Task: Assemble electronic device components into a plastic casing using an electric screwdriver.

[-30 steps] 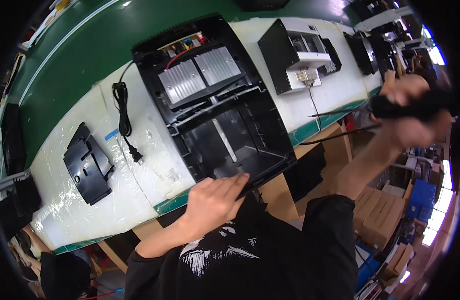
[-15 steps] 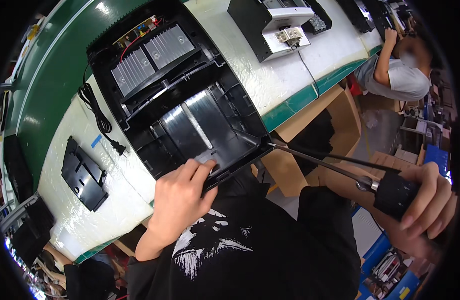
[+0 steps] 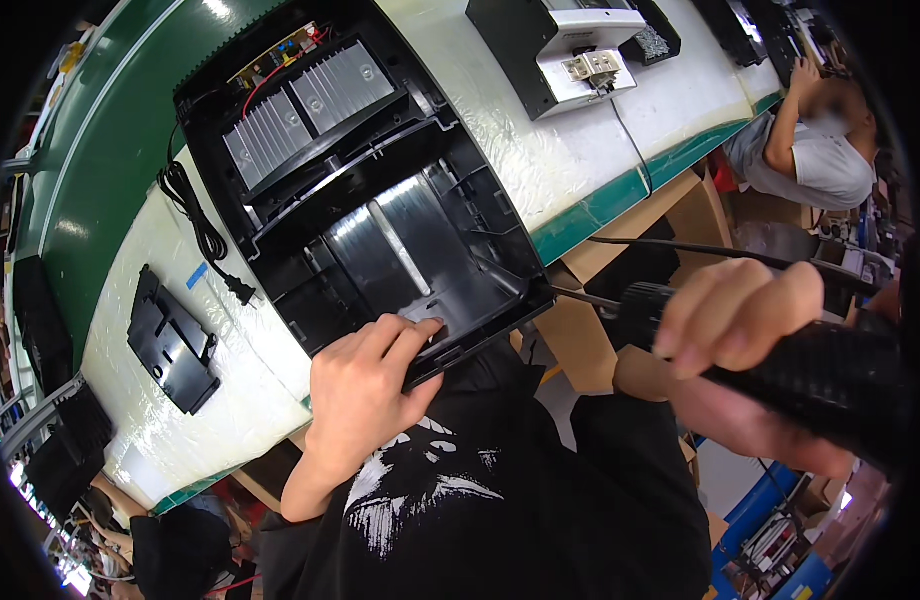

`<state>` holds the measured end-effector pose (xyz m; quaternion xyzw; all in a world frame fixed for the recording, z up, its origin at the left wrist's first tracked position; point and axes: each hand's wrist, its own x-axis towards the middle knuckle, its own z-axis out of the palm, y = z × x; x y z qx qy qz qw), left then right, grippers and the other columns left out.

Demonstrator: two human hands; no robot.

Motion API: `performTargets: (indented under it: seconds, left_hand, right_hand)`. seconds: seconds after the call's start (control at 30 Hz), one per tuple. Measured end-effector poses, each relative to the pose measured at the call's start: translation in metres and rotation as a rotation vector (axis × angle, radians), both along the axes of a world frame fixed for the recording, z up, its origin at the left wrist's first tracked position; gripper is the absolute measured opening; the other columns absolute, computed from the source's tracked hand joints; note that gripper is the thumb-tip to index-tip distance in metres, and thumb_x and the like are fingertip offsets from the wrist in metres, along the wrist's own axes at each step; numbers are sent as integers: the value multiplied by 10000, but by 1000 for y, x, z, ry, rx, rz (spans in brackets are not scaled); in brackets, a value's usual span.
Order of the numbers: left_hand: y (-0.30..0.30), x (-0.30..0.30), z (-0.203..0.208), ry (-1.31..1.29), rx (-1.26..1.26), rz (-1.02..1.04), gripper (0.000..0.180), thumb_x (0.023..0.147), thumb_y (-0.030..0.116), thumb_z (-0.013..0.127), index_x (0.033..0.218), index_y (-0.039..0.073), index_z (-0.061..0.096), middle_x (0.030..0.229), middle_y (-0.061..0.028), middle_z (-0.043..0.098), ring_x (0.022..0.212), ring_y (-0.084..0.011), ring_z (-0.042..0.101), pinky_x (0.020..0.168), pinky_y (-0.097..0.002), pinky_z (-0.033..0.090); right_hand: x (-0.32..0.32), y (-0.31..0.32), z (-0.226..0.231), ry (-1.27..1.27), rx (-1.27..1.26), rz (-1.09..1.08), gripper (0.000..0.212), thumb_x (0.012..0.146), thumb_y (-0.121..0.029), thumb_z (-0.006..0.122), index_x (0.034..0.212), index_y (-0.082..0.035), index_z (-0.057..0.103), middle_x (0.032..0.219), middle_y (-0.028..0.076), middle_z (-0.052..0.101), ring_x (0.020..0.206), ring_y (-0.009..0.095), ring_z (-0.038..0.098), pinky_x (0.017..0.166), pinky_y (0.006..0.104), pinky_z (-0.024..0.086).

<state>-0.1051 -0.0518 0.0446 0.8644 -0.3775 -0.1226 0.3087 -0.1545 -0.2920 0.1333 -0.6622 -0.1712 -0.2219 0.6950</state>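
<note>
A large black plastic housing (image 3: 510,225) lies at a slant on the bench, its hollow side facing up. My left hand (image 3: 365,385) grips its near wall, fingers curled over the edge into the hollow and thumb outside. My right hand (image 3: 735,320) is wrapped round a black electric screwdriver (image 3: 830,375) held nearly level. Its thin shaft (image 3: 580,296) points left to the housing's near right corner; whether the tip touches a screw there is hidden. Inside the far part of the housing sit silver finned heat sinks (image 3: 340,90) with red wires and a small circuit board.
Left of the housing lie a coiled black power cord (image 3: 195,215) and a black plastic plate (image 3: 170,345). A metal bracket unit with white sockets (image 3: 585,68) and a tray of screws (image 3: 655,42) stand right. Cardboard boxes (image 3: 575,345) are below the bench edge; a co-worker (image 3: 820,160) sits beyond.
My right hand has moved left with the screwdriver, bringing its body closer to the housing's corner. Less of the shaft shows now. My left hand has stayed almost in place on the wall.
</note>
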Motion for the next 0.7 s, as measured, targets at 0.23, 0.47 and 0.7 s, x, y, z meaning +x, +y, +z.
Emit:
performTargets:
  seconds: [0.23,0.47,0.7]
  left_hand:
    - [0,0,-1,1,-3,-12,388,570,140,748,939,102,637,797,-16,564,669,-193,591,584,-299,474]
    - [0,1,0,10,-1,-30,392,574,139,746,947,96,633,785,-18,552,655,-195,584,575,-297,470]
    - [3,1,-1,19,4,-42,444,584,140,743,1011,81,637,811,-26,558,658,-197,575,578,-300,470]
  right_hand:
    - [7,20,-18,-55,45,-117,704,806,-646,503,1065,1,408,736,123,539,549,213,558,503,336,503]
    - [3,21,-27,-114,22,-191,712,809,-645,495,1179,-80,269,740,132,534,538,215,560,476,326,497]
    - [-5,31,-33,-174,0,-235,768,813,-643,488,1293,-162,129,744,142,530,526,216,562,449,316,491]
